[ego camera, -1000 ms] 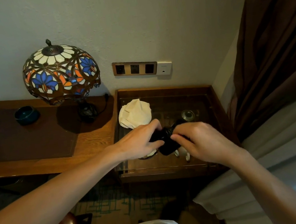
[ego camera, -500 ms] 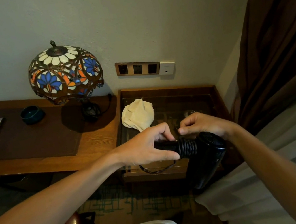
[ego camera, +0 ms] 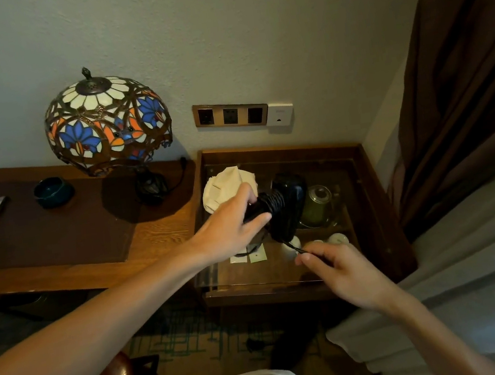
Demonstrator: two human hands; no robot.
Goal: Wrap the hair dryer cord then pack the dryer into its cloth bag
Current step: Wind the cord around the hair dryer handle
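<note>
Right hand (ego camera: 341,266) dropped below hair dryer (ego camera: 287,204), now pinching loose cord (ego camera: 292,246), left hand (ego camera: 229,225) gripping cord-wrapped handle, cloth bag (ego camera: 225,187) behind, no legible writing.

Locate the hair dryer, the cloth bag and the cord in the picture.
hair dryer (ego camera: 289,205): head view, on its black body.
cloth bag (ego camera: 223,187): head view, on its cream folds.
cord (ego camera: 272,201): head view, on the wound coils.

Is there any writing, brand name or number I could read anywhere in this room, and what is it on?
None can be read.
White wall plate: faint mark, too blurred.
Two small packets under the glass: print too small.
Hair dryer: no label shows.
</note>
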